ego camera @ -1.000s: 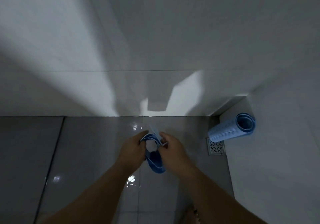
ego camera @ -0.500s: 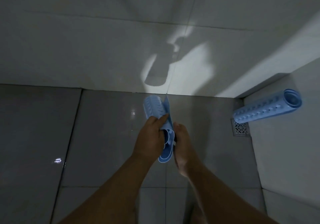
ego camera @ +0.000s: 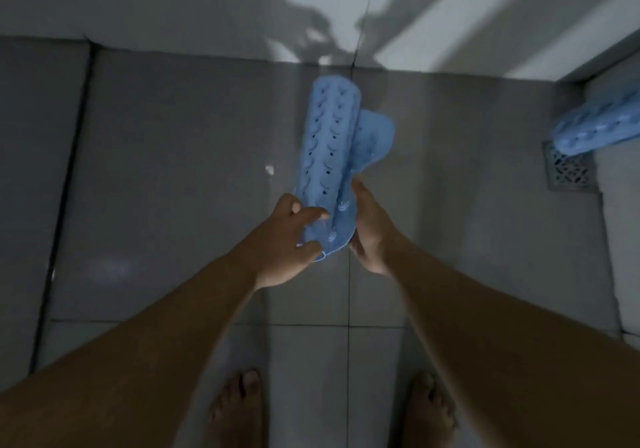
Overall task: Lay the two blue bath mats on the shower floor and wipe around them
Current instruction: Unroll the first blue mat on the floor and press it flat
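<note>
I hold a rolled blue bath mat (ego camera: pixel 329 142) with holes and suction cups over the grey tiled shower floor (ego camera: pixel 173 187). The mat points away from me toward the wall, and its loose flap opens to the right. My left hand (ego camera: pixel 287 239) grips the near end from the left. My right hand (ego camera: pixel 370 225) holds the same end from the right. A second blue bath mat (ego camera: pixel 599 125), still rolled, lies at the right edge on a raised white ledge.
A square metal floor drain (ego camera: pixel 568 170) sits in the floor just below the second mat. The white tiled wall (ego camera: pixel 207 0) runs across the top. My two bare feet (ego camera: pixel 239 409) stand on the tiles at the bottom.
The camera has tilted down, so my feet now show. The mat has turned lengthwise away from me and its flap has started to open to the right.
</note>
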